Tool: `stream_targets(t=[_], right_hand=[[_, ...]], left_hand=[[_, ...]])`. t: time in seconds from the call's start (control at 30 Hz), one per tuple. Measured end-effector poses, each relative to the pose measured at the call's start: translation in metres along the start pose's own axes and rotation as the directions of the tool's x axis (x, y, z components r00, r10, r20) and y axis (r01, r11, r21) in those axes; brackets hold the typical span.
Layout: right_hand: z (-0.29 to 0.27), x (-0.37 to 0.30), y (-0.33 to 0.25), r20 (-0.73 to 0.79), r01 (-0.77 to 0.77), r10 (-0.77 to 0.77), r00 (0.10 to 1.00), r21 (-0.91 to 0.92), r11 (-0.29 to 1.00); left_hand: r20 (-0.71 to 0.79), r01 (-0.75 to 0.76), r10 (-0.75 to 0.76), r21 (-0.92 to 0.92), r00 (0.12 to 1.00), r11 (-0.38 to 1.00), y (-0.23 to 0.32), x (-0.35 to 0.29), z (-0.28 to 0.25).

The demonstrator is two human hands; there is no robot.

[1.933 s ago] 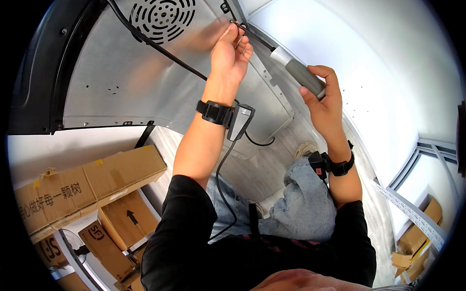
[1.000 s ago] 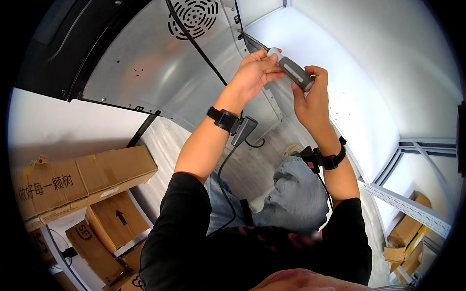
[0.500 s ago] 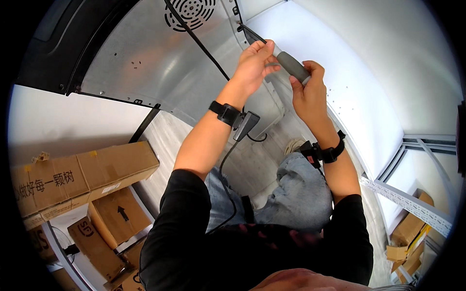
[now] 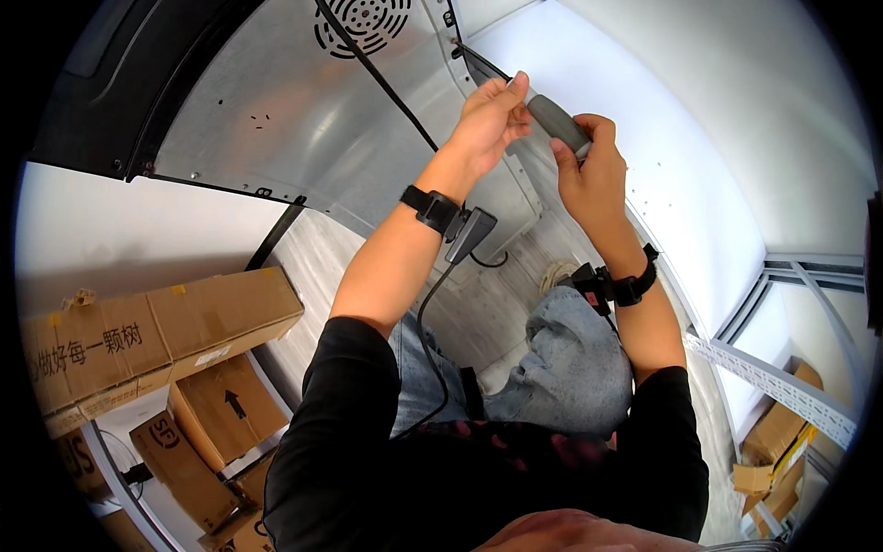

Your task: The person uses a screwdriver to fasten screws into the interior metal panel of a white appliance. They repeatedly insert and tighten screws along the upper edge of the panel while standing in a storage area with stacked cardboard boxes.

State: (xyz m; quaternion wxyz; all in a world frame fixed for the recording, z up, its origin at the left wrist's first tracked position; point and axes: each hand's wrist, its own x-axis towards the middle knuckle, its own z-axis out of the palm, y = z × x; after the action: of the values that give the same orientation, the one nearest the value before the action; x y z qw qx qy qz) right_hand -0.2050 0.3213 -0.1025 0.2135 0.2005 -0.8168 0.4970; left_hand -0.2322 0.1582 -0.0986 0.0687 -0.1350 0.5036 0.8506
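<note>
A screwdriver point(image 4: 557, 123) with a thick grey handle and a long dark shaft slants across the upper middle. Its tip meets the edge of a large grey sheet-metal panel point(image 4: 276, 138) beside a small dark slot; the screw itself is too small to make out. Around the shaft, just ahead of the handle, the thumb and fingers of my left hand point(image 4: 489, 120) are closed. My right hand point(image 4: 591, 175) grips the rear end of the handle between thumb and fingers. Both wrists wear black straps with small dark devices.
A black cable point(image 4: 372, 69) crosses the panel near its round vent point(image 4: 364, 18). Cardboard boxes point(image 4: 230, 405) are stacked at the lower left. On the right are a white wall point(image 4: 662, 156), a perforated metal rail point(image 4: 773, 386) and more cartons point(image 4: 782, 432).
My left thumb has shifted slightly up and right along the shaft. My right hand and the handle have moved a little to the right, while the tip stays at the panel's edge.
</note>
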Motion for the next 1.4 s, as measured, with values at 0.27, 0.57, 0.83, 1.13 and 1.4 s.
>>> stream_targets(t=[0.27, 0.57, 0.83, 1.13, 1.4], right_hand=[[-0.006, 0.003, -0.001, 0.151, -0.223, 0.231, 0.961, -0.068, 0.972], [-0.005, 0.007, 0.014, 0.217, -0.381, 0.38, 0.899, -0.037, 0.924], [0.0, 0.005, -0.012, 0.067, -0.251, 0.25, 0.966, 0.005, 0.968], [-0.006, 0.019, 0.016, 0.244, -0.421, 0.407, 0.88, 0.005, 0.907], [-0.007, 0.01, -0.007, 0.136, -0.172, 0.173, 0.976, -0.019, 0.985]], left_hand=[[0.188, -0.068, 0.075, -0.042, 0.979, 0.997, 0.01, -0.007, -0.003], [0.065, -0.014, 0.015, -0.012, 0.998, 1.0, 0.011, -0.007, 0.006], [0.066, -0.072, 0.074, -0.028, 0.995, 0.997, 0.006, -0.002, -0.004], [0.145, -0.049, 0.067, -0.121, 0.987, 0.991, 0.016, -0.013, 0.007], [-0.026, -0.074, 0.074, 0.012, 0.997, 0.997, 0.01, -0.004, 0.003]])
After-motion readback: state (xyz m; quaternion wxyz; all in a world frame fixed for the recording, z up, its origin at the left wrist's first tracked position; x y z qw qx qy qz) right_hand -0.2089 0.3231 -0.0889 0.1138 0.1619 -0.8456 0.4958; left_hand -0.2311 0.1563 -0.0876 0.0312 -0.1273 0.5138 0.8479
